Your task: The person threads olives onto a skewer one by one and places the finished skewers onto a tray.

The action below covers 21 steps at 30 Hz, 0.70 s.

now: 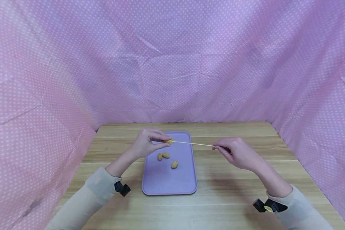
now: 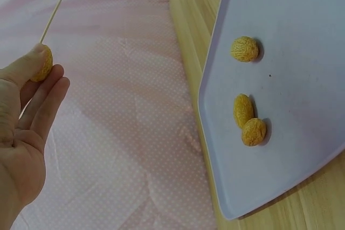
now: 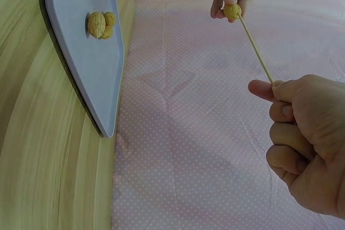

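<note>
My left hand pinches a wrinkled yellow-brown date between thumb and fingers, above the far part of a purple tray. One end of a thin bamboo skewer meets this date; how deep it sits is hidden. At the skewer's other end, right of the tray, my right hand grips it between thumb and index finger, the remaining fingers curled in the right wrist view. Lower down, three more dates lie on the tray: two touching and a rounder-looking one apart from them.
The tray lies lengthwise on a wooden table. Pink dotted cloth hangs behind the table and along both sides. A small dark speck is on the tray near the single date. Each wrist wears a black camera.
</note>
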Each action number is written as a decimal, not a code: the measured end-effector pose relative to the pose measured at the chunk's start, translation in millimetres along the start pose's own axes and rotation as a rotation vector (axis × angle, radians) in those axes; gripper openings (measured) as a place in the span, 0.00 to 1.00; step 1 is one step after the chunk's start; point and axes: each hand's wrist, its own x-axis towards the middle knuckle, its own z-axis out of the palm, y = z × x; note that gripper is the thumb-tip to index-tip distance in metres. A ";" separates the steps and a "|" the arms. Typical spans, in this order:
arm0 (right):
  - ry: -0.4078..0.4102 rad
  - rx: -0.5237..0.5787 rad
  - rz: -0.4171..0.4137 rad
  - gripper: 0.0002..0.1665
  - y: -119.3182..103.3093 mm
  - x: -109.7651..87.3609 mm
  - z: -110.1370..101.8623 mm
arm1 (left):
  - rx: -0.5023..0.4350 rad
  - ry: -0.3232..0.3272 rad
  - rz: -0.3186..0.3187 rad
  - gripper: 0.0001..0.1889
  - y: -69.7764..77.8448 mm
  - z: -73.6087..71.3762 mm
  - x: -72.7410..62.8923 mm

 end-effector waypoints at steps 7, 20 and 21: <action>-0.055 0.027 0.011 0.12 -1.1 2.3 -0.4 | 0.066 -0.026 0.099 0.11 2.1 0.6 2.4; -0.102 0.027 -0.027 0.10 -3.4 6.4 6.7 | 0.262 -0.127 0.170 0.11 10.8 2.9 5.0; -0.102 0.027 -0.030 0.10 -3.5 6.8 7.2 | 0.276 -0.130 0.175 0.11 11.1 3.0 5.4</action>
